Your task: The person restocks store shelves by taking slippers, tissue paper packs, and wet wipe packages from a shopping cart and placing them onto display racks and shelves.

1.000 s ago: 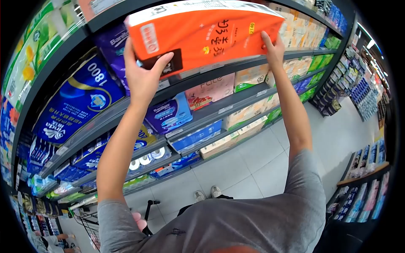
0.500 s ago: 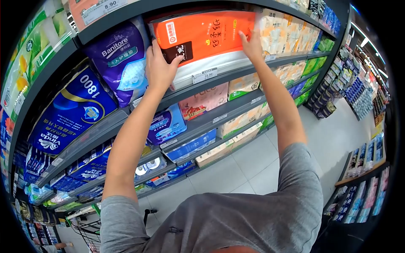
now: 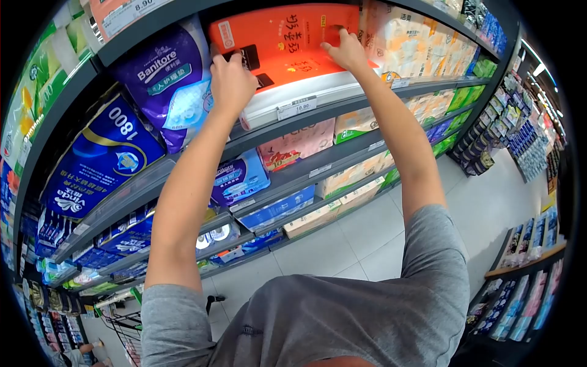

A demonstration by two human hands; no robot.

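Note:
An orange soft pack (image 3: 309,30) with dark lettering sits on the upper shelf, over a white-sided pack (image 3: 269,109). Below its lettering a second patch of orange print shows. My left hand (image 3: 233,84) is closed at the pack's left edge, fingers curled over its dark label. At the upper right of the orange face is my right hand (image 3: 348,54), thumb and fingers bent together against it. Some fingertips are hidden. To the left of my left hand stands a purple Banitore pack (image 3: 162,82).
A price tag (image 3: 297,107) is on the shelf edge below the orange pack. Cream-and-orange tissue packs (image 3: 419,46) fill the right side, and a blue Vinda pack (image 3: 101,159) is at left. A shopping cart (image 3: 122,321) stands lower left, on the tiled floor (image 3: 333,244).
The orange pack has moved deeper and tilted back, uncovering orange print below. My left hand has curled from spread fingers; my right hand has shifted left from the pack's right edge onto its face.

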